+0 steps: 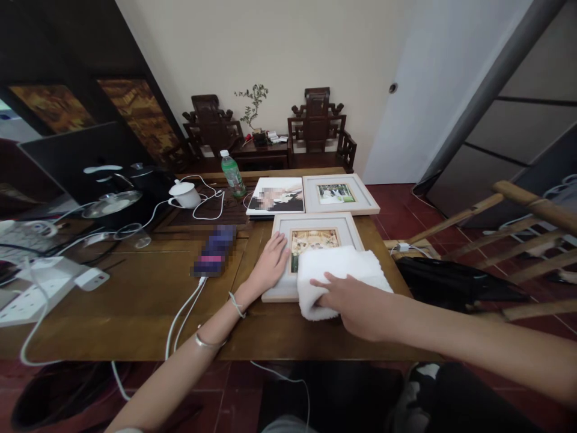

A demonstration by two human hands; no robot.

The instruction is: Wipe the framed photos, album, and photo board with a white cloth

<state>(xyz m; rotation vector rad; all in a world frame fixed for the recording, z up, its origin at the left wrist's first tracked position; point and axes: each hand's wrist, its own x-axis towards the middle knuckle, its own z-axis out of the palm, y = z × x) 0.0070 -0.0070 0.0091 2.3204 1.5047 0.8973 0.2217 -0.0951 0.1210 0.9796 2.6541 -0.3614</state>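
A pale wooden picture frame point(282, 278) lies flat near the front of the table, with a photo print in its middle. My left hand point(270, 263) rests on the frame's left side, fingers stretched out and holding nothing. Over its right front part lies a folded white towel point(347, 264). My right hand point(345, 300) grips the towel's front edge, the thumb side tucked under a fold. The towel hides the frame's lower right corner.
Behind lie a second framed picture point(336, 193) and a photo album point(276, 195). To the left are a phone point(215, 249) on a white cable, a green bottle point(232, 174), a lidded white cup point(184, 195) and a power strip point(36, 287). A wooden chair point(518, 192) stands right.
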